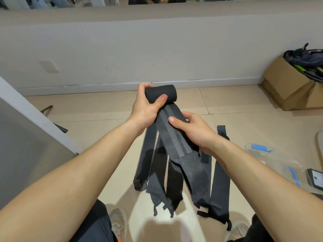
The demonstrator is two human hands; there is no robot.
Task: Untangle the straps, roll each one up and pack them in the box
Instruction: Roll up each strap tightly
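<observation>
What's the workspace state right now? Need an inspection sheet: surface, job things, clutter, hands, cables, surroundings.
Surface: beige tiled floor.
Job's things: one strap half rolled, with the roll held up and its flat tail hanging down; loose straps lie flat on the floor beneath; clear plastic box with blue clips at right, contents unclear.
Clutter: cardboard box of dark gear at far right; small dark device beside the plastic box.
Hands: left hand grips the roll; right hand pinches the tail just below it.
Cables: nothing seen.
Surroundings: grey wall ahead; grey panel at left.
</observation>
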